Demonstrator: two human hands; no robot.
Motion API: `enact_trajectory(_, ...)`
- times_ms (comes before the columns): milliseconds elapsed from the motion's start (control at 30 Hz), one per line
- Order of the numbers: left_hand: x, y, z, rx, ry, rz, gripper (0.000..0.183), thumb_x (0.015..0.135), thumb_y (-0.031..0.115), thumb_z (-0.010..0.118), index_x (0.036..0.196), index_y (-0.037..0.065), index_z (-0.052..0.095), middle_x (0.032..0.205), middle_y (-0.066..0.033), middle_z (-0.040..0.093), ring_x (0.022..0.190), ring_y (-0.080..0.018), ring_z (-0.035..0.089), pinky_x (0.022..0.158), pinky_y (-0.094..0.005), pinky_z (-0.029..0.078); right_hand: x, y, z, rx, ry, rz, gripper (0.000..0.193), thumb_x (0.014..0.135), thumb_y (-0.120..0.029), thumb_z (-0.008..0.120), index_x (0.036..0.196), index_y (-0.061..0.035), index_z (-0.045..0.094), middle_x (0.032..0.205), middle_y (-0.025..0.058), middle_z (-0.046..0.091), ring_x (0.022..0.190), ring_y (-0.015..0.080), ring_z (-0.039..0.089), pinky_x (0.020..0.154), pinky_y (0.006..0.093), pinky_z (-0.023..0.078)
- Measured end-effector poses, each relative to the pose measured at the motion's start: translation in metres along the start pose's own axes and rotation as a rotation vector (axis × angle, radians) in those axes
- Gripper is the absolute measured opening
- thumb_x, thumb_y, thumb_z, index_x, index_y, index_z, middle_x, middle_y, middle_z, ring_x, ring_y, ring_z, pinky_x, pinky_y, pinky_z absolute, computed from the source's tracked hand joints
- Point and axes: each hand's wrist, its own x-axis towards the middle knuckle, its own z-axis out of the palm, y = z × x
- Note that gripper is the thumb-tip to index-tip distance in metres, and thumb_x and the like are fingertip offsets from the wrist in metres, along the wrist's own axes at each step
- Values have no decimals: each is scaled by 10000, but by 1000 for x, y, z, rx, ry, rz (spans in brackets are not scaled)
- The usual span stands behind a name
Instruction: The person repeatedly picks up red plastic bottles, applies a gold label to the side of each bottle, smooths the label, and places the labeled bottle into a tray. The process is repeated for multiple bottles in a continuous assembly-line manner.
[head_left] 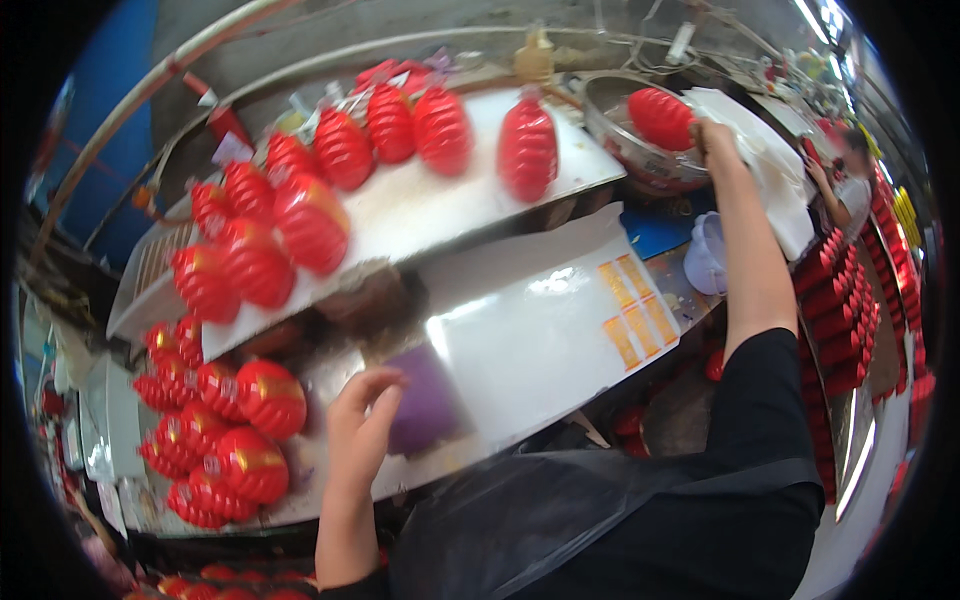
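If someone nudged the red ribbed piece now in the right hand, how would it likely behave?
The red ribbed piece would probably roll or rock, given its rounded body. Its glossy highlights suggest a somewhat slippery surface. It may be fairly light, since the right hand appears to hold it by one end.

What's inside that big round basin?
The right hand holds a red ribbed piece at the mouth of the basin; I can't tell whether it's inside. Anything beneath the piece is covered.
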Motion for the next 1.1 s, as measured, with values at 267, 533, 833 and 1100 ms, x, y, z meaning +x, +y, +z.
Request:
enact_trajectory(267,0,5,9,347,-78,333,317,878,120,704,1179,23,713,1378,-168,639,1264,-300,606,1031,-390,484,-96,-104,-17,-587,3,-655,416,967,-412,664,1103,-21,707,966,148,734,918,211,683,863,357,521)
enact_trajectory(533,9,27,43,622,48,763,697,671,76,889,1335,129,681,1520,-219,499,1370,-438,511,1112,-504,437,-334,-140,51,-396,-864,-585,236,983,-273,636,977,-37,643,792,63,660,718,157,660,646,332,539)
enact_trajectory(833,-1,-11,32,419,192,449,879,701,147,883,1497,61,519,1415,-202,598,1273,-363,618,1087,-452,501,-473,-90,150,20,-1227,-256,357,960,-386,669,999,-36,726,902,192,738,873,303,732,787,406,560)
enact_trajectory(1100,51,-53,-24,-616,69,-99,824,838,126,820,1551,31,418,1443,-151,582,1298,-285,601,1117,-434,496,-428,50,22,-579,-624,-509,137,911,-156,666,932,-43,741,879,190,733,817,382,718,745,447,565)
